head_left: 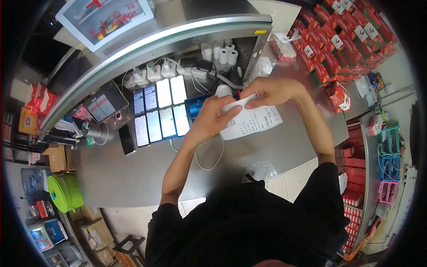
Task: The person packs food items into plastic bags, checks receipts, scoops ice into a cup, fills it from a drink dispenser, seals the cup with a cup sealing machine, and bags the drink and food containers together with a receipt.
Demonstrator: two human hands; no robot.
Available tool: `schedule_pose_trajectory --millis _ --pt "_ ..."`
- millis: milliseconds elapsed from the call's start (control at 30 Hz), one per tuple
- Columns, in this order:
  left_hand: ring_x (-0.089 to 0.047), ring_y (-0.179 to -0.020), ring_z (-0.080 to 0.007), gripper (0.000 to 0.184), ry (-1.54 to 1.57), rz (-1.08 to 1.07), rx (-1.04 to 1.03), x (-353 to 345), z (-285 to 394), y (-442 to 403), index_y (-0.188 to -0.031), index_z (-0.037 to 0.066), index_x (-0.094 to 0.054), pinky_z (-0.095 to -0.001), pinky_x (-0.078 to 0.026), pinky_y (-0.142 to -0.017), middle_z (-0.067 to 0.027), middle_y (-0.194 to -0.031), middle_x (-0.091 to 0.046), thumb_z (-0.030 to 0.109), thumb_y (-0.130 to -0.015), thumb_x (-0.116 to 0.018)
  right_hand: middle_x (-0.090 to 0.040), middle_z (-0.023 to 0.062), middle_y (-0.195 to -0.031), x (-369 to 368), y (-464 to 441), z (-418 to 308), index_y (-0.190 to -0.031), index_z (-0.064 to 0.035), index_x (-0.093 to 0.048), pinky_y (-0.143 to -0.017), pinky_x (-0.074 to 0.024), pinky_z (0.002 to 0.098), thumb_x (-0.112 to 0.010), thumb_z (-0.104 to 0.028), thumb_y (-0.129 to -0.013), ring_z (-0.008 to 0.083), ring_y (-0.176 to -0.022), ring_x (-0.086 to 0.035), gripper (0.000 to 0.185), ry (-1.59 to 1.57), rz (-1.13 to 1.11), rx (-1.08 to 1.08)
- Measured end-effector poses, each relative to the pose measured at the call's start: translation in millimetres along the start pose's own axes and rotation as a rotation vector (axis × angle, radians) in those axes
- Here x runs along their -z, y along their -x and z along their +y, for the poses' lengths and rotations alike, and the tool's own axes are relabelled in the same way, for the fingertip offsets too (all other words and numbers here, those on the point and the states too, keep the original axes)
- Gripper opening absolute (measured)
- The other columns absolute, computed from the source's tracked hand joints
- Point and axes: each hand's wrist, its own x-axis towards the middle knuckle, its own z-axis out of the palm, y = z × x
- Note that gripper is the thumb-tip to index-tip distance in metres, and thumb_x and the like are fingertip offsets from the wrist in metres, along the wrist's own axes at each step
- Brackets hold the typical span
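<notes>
My left hand [209, 119] and my right hand [270, 92] meet above the metal counter [129, 178], pinching a small white paper [236, 105] between fingers and thumbs. Beneath them lies a printed white sheet [255, 122] with lines of text. A white roll-like object [223, 91] stands just behind my fingers. To the left of my left hand, several phones with lit screens [168, 122] lie in two rows, and a blue device [195, 106] sits beside them, partly hidden by that hand.
A dark phone [127, 139] and a tablet [106, 103] lie left. Power strips [153, 72] and paper rolls [223, 56] line the back. Red boxes [338, 44] are stacked at right. A white cable [211, 168] and clear plastic [262, 170] lie near the front edge.
</notes>
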Motion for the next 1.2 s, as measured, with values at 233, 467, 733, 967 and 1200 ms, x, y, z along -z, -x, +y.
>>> schedule_pose_trajectory --millis 233,467,733,967,1200 --pt "-0.046 -0.058 -0.0018 0.024 0.374 -0.074 0.112 -1 -2 -2 -0.077 -0.002 -0.058 -0.0198 -0.039 -0.050 -0.0014 -0.063 -0.057 0.019 -0.086 -0.054 -0.059 0.0136 -0.076 3 17 -3 -0.089 0.0027 -0.057 -0.063 -0.0425 0.0321 -0.058 -0.024 -0.079 0.0209 -0.070 -0.055 0.028 0.095 0.152 -0.005" --pt "-0.048 -0.058 -0.0020 0.025 0.312 -0.094 0.092 22 -2 2 -0.076 -0.003 -0.060 -0.0198 -0.040 -0.051 -0.0002 -0.062 -0.056 0.019 -0.086 -0.055 -0.059 0.0088 -0.073 -1 8 -10 -0.085 0.0002 -0.059 -0.061 -0.0429 0.0291 -0.061 -0.024 -0.078 0.0160 -0.068 -0.054 0.026 0.006 0.227 0.022" --pt "-0.045 -0.057 -0.0022 0.021 0.255 -0.016 0.014 25 1 5 -0.079 -0.001 -0.060 -0.0201 -0.040 -0.051 0.0009 -0.060 -0.055 0.018 -0.087 -0.053 -0.060 0.0040 -0.070 -21 -21 -33 -0.080 -0.0014 -0.060 -0.059 -0.0441 0.0254 -0.064 -0.015 -0.077 0.0101 -0.066 -0.054 0.014 -0.035 0.359 0.055" --pt "-0.041 -0.053 -0.0012 0.024 0.400 0.414 0.091 47 -59 10 -0.075 0.003 -0.057 -0.0177 -0.031 -0.046 0.0058 -0.060 -0.050 0.020 -0.089 -0.050 -0.061 0.0059 -0.068 -36 -9 -78 -0.074 0.0002 -0.057 -0.055 -0.0424 0.0242 -0.063 -0.006 -0.076 0.0111 -0.059 -0.054 0.008 0.051 0.798 0.472" --pt "-0.040 -0.048 0.0003 0.028 0.474 0.384 0.167 43 -60 15 -0.067 0.006 -0.054 -0.0172 -0.029 -0.044 0.0054 -0.055 -0.048 0.023 -0.090 -0.049 -0.062 0.0079 -0.069 54 -91 68 -0.086 -0.0066 -0.055 -0.053 -0.0403 0.0259 -0.065 -0.017 -0.076 0.0127 -0.060 -0.057 0.017 -0.191 1.692 0.076"
